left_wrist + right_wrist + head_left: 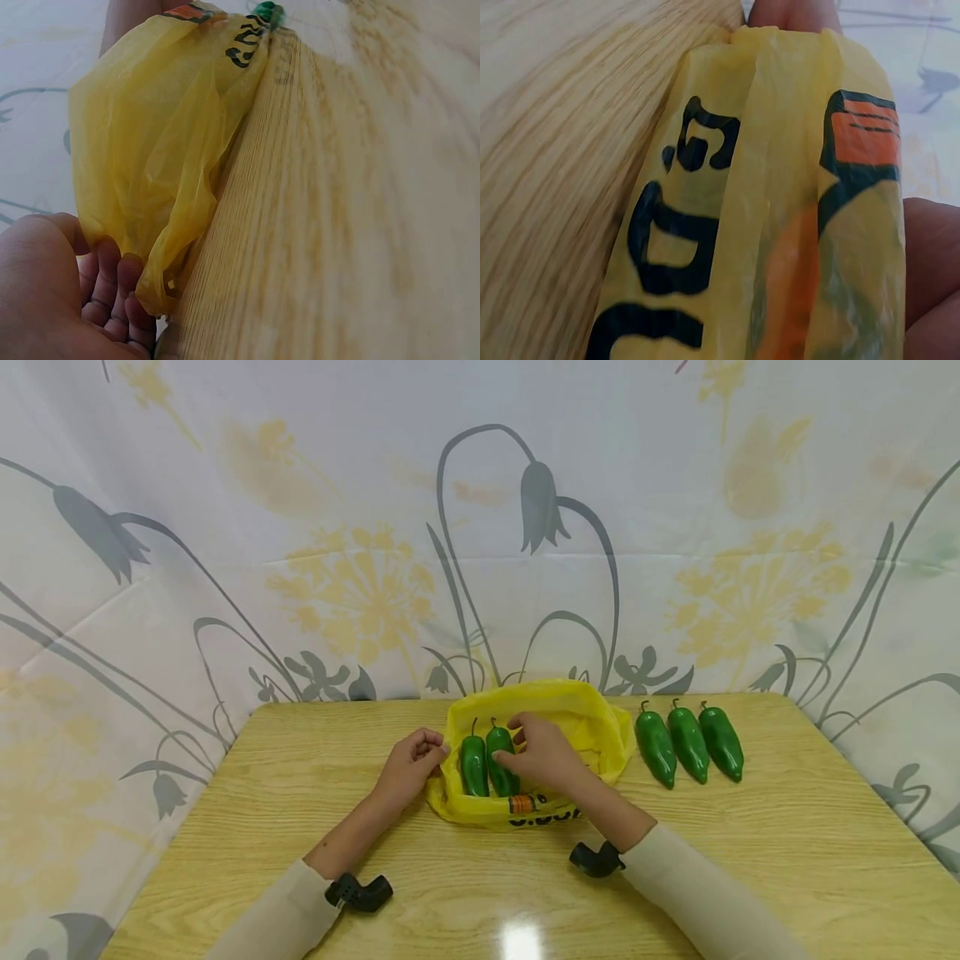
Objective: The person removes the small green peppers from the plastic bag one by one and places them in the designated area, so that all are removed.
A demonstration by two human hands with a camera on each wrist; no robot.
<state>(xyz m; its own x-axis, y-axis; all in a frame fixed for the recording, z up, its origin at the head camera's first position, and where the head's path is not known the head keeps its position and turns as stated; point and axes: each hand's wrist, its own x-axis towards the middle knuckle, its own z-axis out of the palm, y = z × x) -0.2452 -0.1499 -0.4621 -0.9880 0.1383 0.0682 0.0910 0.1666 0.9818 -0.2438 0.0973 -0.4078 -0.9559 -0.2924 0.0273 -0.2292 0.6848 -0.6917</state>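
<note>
A yellow plastic bag (555,702) stands with its mouth spread wide on the table. My left hand (412,766) pinches the bag's left edge; the left wrist view shows the thin plastic (150,150) between thumb and curled fingers. Inside the bag, on its left side, two glossy green peppers (473,766) sit side by side, stems up. My right hand (546,755) reaches into the bag from the right. Its thumb overlaps the right-hand pepper (500,743), with the fingers parted beside it. The bag's printed side (780,187) hides most of that hand in the right wrist view.
Three more green peppers (688,743) lie in a row on the wooden table (465,885), just right of the bag. A flower-patterned cloth (360,527) hangs behind the table. Each wrist carries a black camera mount (360,893).
</note>
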